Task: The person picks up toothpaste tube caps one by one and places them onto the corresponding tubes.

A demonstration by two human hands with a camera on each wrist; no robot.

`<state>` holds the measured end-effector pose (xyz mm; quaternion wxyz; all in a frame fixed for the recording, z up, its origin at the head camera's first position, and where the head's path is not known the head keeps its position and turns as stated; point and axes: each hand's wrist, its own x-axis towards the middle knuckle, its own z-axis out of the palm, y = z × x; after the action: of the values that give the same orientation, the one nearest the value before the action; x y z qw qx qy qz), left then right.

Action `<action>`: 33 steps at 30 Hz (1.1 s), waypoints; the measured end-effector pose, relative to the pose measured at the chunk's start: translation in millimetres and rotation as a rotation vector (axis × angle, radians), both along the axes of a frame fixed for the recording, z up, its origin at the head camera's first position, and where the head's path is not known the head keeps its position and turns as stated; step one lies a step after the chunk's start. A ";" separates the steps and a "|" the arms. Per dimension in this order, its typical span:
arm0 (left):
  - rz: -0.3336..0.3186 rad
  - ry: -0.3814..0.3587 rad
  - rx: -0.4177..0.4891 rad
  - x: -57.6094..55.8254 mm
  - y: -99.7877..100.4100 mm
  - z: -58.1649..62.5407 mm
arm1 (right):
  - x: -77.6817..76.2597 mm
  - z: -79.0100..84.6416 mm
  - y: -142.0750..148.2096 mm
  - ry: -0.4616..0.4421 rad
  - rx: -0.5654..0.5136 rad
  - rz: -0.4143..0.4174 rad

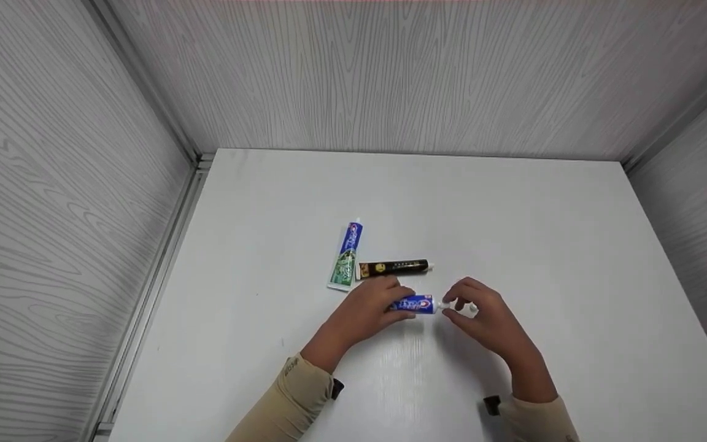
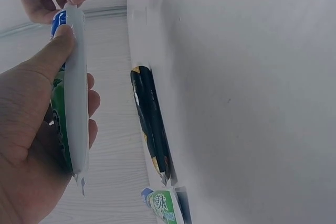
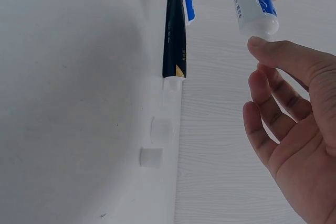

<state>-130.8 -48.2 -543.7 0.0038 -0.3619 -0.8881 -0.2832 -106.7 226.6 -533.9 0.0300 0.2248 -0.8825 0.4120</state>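
Observation:
My left hand (image 1: pixel 363 312) grips a blue, white and green toothpaste tube (image 1: pixel 415 304) round its body, the tip toward the right. At that tip, my right hand (image 1: pixel 485 316) pinches the small white cap (image 1: pixel 444 305) between thumb and index finger. The right wrist view shows its other fingers loosely curled, with the cap mostly hidden by the thumb. Just beyond the left hand lies a black toothpaste tube (image 1: pixel 397 267), its white nozzle to the right. Another blue and green toothpaste tube (image 1: pixel 346 255) lies left of it, nozzle pointing away.
Two loose white caps (image 3: pixel 161 130) stand on the white table (image 1: pixel 255 245), past the black tube's nozzle end in the right wrist view. Wood-grain panels (image 1: pixel 366 80) rise behind the table and along both sides.

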 end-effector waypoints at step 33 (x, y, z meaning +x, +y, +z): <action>0.001 -0.017 0.009 -2.9 -1.8 -1.7 | 0.4 1.7 9.7 -0.088 0.037 -0.012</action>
<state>-133.7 -50.1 -545.4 -0.0018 -0.3593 -0.8869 -0.2904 -106.4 236.3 -532.2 -0.0103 0.2017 -0.8918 0.4049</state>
